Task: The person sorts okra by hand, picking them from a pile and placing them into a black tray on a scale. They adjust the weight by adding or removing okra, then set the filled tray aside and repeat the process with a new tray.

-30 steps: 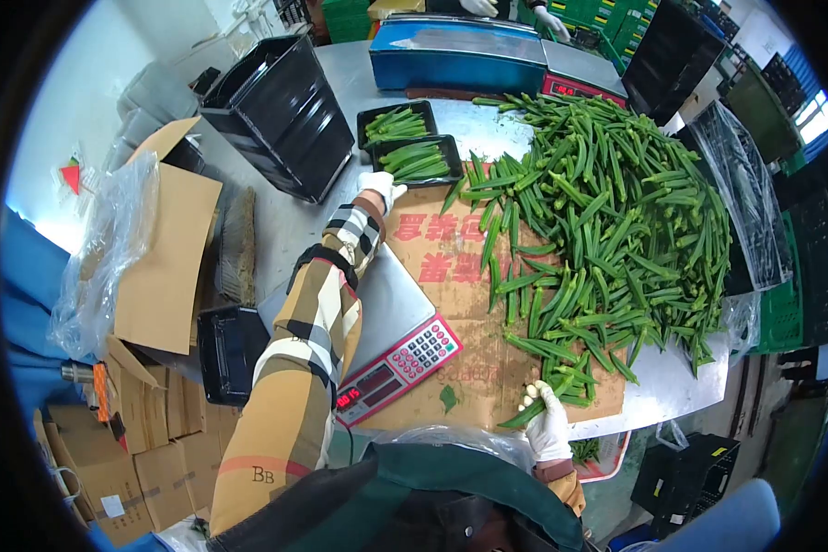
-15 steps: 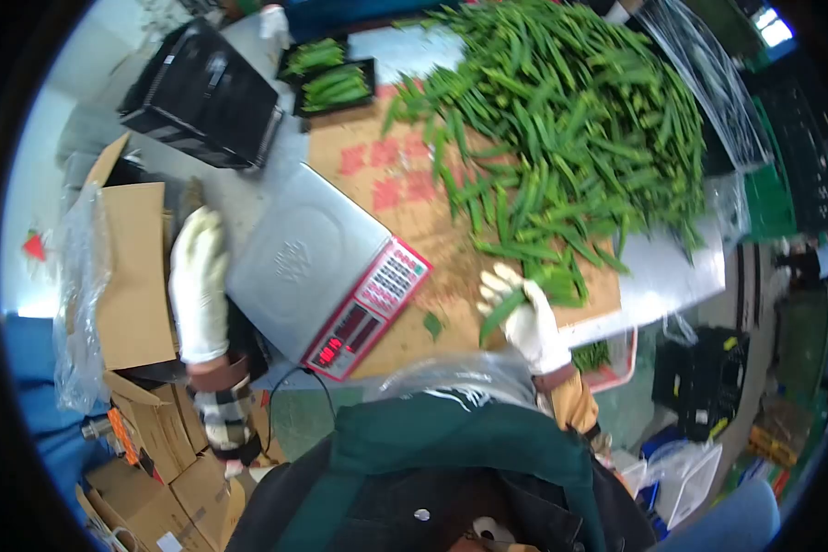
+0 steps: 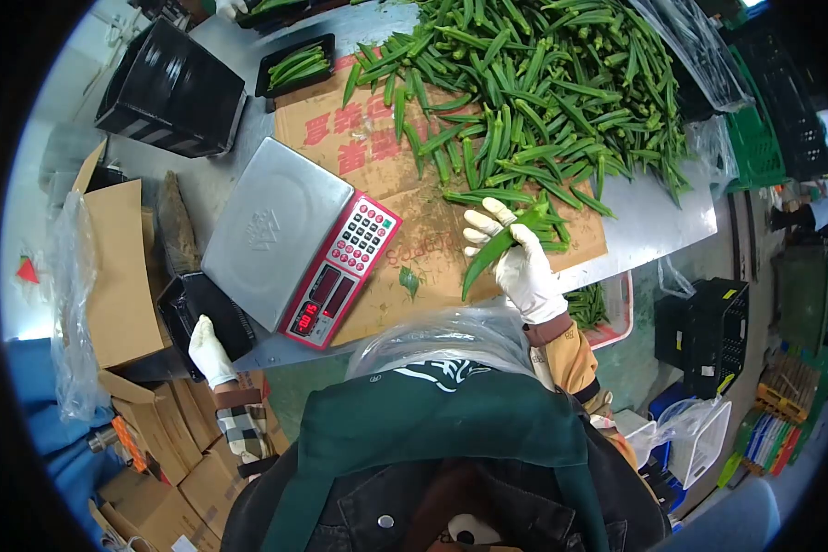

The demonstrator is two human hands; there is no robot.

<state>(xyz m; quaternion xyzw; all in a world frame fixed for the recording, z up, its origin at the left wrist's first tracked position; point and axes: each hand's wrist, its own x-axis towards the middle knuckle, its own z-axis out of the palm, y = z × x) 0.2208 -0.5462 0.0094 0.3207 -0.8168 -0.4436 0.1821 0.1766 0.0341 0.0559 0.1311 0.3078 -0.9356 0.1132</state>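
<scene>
My right hand (image 3: 517, 262), in a white glove, holds a long green okra pod (image 3: 489, 252) above the brown cardboard sheet (image 3: 405, 175), at the near edge of a big okra pile (image 3: 543, 83). My left hand (image 3: 210, 350), also gloved, grips the near edge of an empty black tray (image 3: 196, 313) lying low at the left of the table, beside the silver scale (image 3: 290, 239) with its red keypad. The scale's platform is bare.
A filled black tray of okra (image 3: 296, 66) sits at the far side near a stack of black trays (image 3: 170, 87). Open cardboard boxes (image 3: 124, 267) and a plastic bag stand at the left. Green and black crates line the right, and another person's gloved hand shows at the far top.
My left hand pulled back from the far filled trays, swung down the left side and now grips the black tray below the scale. My right hand lifted the okra pod off the pile's edge.
</scene>
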